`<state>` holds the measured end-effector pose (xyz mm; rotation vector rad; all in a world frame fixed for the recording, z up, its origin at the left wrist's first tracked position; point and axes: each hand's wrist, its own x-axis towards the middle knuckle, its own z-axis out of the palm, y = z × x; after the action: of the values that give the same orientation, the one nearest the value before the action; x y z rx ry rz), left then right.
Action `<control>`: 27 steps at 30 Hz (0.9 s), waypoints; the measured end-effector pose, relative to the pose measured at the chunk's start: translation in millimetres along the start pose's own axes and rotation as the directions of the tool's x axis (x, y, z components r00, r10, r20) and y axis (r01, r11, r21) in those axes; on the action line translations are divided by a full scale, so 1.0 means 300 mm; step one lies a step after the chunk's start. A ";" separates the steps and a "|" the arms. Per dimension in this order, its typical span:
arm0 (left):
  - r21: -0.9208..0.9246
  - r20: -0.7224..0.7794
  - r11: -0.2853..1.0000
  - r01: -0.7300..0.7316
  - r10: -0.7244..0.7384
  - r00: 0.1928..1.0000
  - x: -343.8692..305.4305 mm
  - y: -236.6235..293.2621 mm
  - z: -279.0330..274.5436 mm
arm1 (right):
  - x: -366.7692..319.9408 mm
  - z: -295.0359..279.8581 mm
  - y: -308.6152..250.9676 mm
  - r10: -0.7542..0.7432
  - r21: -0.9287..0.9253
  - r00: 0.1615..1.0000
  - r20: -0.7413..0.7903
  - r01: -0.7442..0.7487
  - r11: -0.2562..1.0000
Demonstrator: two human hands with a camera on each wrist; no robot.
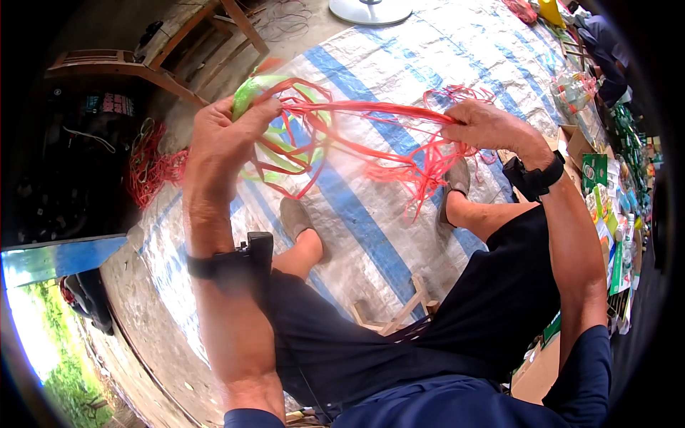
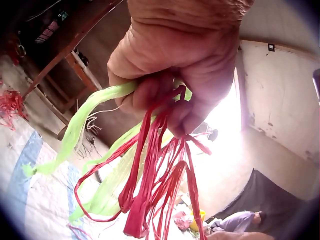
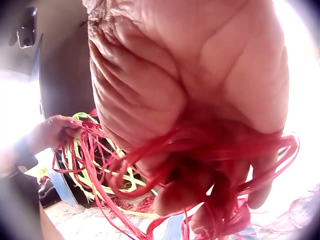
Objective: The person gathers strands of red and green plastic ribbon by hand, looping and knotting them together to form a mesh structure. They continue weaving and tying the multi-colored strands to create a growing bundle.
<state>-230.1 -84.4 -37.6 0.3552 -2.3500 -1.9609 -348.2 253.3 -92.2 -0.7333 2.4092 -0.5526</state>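
Navy sleeves — black wrist straps

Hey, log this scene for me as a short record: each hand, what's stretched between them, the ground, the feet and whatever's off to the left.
left hand: grips red strands and green strands
right hand: holds red strands
between hands: red strands, loosely spread, some hanging in loops
ground: white sheet with blue stripes
feet: in slip-on shoes, on the sheet
left side: tangled red pile, near wooden furniture
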 end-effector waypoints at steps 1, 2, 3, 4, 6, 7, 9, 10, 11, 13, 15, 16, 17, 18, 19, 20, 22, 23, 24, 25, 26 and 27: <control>-0.002 -0.007 1.000 0.000 0.000 1.000 0.000 0.000 -0.011 | 0.007 0.002 0.023 0.040 0.016 0.999 0.017 -0.041 0.999; -0.003 -0.015 1.000 0.000 0.000 1.000 -0.001 0.000 -0.018 | 0.009 0.004 0.037 0.080 0.032 0.996 0.034 -0.081 0.996; -0.023 -0.035 1.000 0.006 -0.007 0.999 -0.003 0.005 -0.013 | 0.006 -0.003 0.039 0.078 0.032 0.996 0.034 -0.079 0.996; -0.023 -0.036 1.000 0.006 -0.007 0.999 -0.001 0.000 -0.018 | 0.002 -0.012 0.038 0.115 0.020 0.992 0.057 -0.117 0.993; -0.012 -0.037 1.000 0.009 -0.010 0.999 0.006 -0.008 -0.029 | 0.001 -0.011 0.056 0.150 0.006 0.986 0.078 -0.151 0.988; -0.011 -0.040 1.000 0.008 -0.008 0.999 0.004 -0.003 -0.030 | 0.007 0.006 0.080 0.108 -0.053 0.993 0.035 -0.107 0.993; 0.070 -0.019 0.997 0.034 -0.032 0.999 -0.005 0.011 -0.020 | 0.015 -0.001 0.063 0.110 -0.251 0.992 0.053 -0.094 0.963; 0.073 -0.022 0.997 0.033 -0.031 0.999 -0.005 0.012 -0.017 | 0.022 0.013 0.094 0.106 -0.250 0.993 0.052 -0.090 0.964; 0.123 -0.026 0.992 0.021 -0.018 0.999 -0.003 0.008 -0.014 | 0.033 0.038 0.153 -0.079 -0.281 0.996 -0.051 0.062 0.958; 0.126 -0.074 0.992 0.029 -0.019 0.997 0.003 -0.006 0.010 | 0.026 0.052 0.127 -0.203 -0.347 0.961 -0.185 0.130 0.929; 0.114 -0.035 0.993 0.019 -0.015 0.999 -0.002 0.001 0.014 | 0.014 0.058 0.057 -0.268 -0.375 0.926 -0.267 0.156 0.914; 0.101 0.007 0.995 0.009 -0.010 1.000 -0.006 0.005 0.018 | 0.008 0.062 0.011 -0.329 -0.405 0.879 -0.345 0.177 0.897; 0.101 0.008 0.995 0.010 -0.011 1.000 -0.009 0.008 0.024 | 0.006 0.070 -0.030 -0.380 -0.393 0.845 -0.375 0.226 0.891; 0.107 0.008 0.994 0.028 -0.029 1.000 -0.011 0.011 0.032 | 0.006 0.081 -0.065 -0.378 -0.392 0.846 -0.376 0.225 0.892; 0.115 0.008 0.992 0.046 -0.047 0.999 -0.011 0.014 0.041 | 0.005 0.092 -0.096 -0.404 -0.377 0.823 -0.400 0.254 0.891; 0.116 0.010 0.992 0.046 -0.047 0.999 -0.007 0.008 0.050 | 0.004 0.101 -0.122 -0.428 -0.363 0.798 -0.425 0.283 0.888; 0.029 0.013 1.000 0.010 -0.010 1.000 -0.003 -0.011 0.066 | 0.002 0.111 -0.158 -0.465 -0.386 0.762 -0.451 0.303 0.871; 0.031 0.013 0.999 0.012 -0.012 1.000 -0.005 -0.010 0.068 | 0.002 0.109 -0.174 -0.448 -0.357 0.759 -0.472 0.300 0.885; 0.049 0.029 0.999 0.014 -0.016 0.999 -0.011 -0.002 0.070 | 0.001 0.106 -0.183 -0.431 -0.327 0.757 -0.491 0.298 0.897; 0.067 0.044 0.998 0.016 -0.019 0.999 -0.017 0.007 0.071 | 0.001 0.100 -0.185 -0.431 -0.326 0.758 -0.490 0.299 0.897; 0.067 0.043 0.998 0.017 -0.020 0.999 -0.023 0.015 0.071 | 0.003 0.093 -0.185 -0.422 -0.273 0.740 -0.524 0.324 0.906; 0.070 0.058 0.997 0.020 -0.024 0.998 -0.028 0.024 0.072 | 0.006 0.089 -0.183 -0.410 -0.219 0.722 -0.558 0.348 0.911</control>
<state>-227.1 -60.5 -33.7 0.3335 -2.4655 -1.9290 -312.6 204.4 -84.7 -1.2781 2.8867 -0.9542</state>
